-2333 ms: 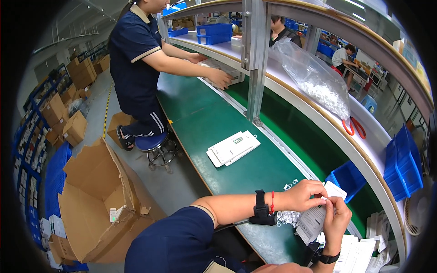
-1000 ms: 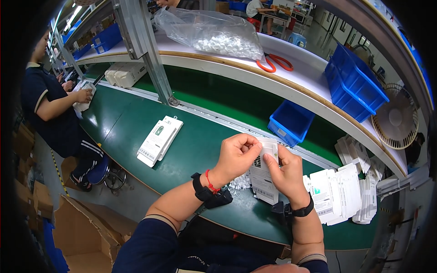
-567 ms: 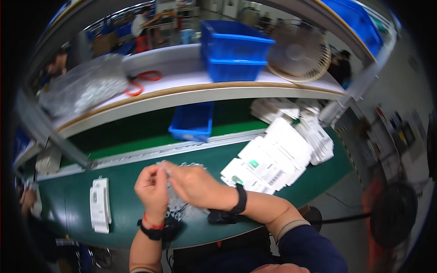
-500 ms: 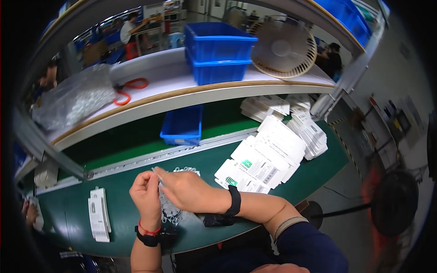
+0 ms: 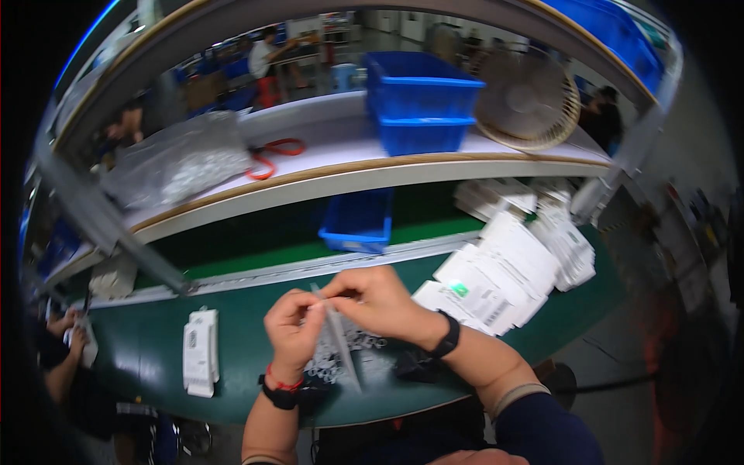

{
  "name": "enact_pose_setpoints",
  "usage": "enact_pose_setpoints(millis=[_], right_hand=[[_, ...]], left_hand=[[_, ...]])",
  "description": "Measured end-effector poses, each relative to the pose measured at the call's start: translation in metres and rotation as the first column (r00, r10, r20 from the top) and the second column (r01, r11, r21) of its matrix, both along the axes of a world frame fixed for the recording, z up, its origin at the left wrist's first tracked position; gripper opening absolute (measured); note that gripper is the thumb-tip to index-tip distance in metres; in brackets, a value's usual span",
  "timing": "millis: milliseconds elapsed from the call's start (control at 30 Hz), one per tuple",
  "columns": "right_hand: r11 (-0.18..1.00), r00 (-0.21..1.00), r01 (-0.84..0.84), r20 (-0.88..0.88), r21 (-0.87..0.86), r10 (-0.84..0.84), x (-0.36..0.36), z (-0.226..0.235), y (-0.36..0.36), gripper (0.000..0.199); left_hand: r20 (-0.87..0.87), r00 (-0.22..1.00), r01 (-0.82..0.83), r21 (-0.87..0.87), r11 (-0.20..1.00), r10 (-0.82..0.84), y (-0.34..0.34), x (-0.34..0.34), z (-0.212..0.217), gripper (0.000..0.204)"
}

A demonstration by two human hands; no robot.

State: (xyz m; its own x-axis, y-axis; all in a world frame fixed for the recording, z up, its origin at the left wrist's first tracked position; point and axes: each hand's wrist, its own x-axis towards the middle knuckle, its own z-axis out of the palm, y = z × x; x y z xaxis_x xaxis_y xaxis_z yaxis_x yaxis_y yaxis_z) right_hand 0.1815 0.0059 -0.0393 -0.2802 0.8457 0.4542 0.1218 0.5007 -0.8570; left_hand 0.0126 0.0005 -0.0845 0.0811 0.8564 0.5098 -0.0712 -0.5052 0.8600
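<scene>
A clear bag (image 5: pixel 139 172) is holding white pieces (image 5: pixel 208 166); left hand (image 5: pixel 294 328) and right hand (image 5: pixel 381 304) are pinching a thin, flat, whitish packet (image 5: pixel 341 345) edge-on.

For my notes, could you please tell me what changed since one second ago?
The view swung right. The white package turned from face-on to nearly edge-on; the left hand and right hand still grip near its upper end. The blue bin and small white pile on the bench stayed put.
</scene>
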Motion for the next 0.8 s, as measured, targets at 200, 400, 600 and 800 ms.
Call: enact_pose_setpoints(millis=[200,400,600,800], right_hand=[[0.999,0.999,-0.034,0.004,-0.042,0.034,-0.002,-0.007,0.003,0.014],[1.000,0.999,0.015,-0.036,0.012,-0.015,0.006,0.002,-0.006,0.015],[0.991,0.992,-0.081,-0.104,-0.104,0.070,0.007,0.011,-0.016,0.015],[0.998,0.999,0.013,-0.042,-0.057,-0.016,0.012,0.014,-0.010,0.013]], left_hand=[[-0.074,0.990,0.115,-0.034,0.993,-0.117,-0.001,-0.008,-0.002,0.009],[-0.149,0.988,0.056,0.076,0.996,-0.044,-0.002,0.000,-0.005,0.053],[0.118,0.923,0.384,-0.250,0.889,-0.366,0.002,0.007,-0.009,0.044],[0.320,0.850,0.502,-0.257,0.826,-0.417,0.009,0.005,-0.020,0.026]])
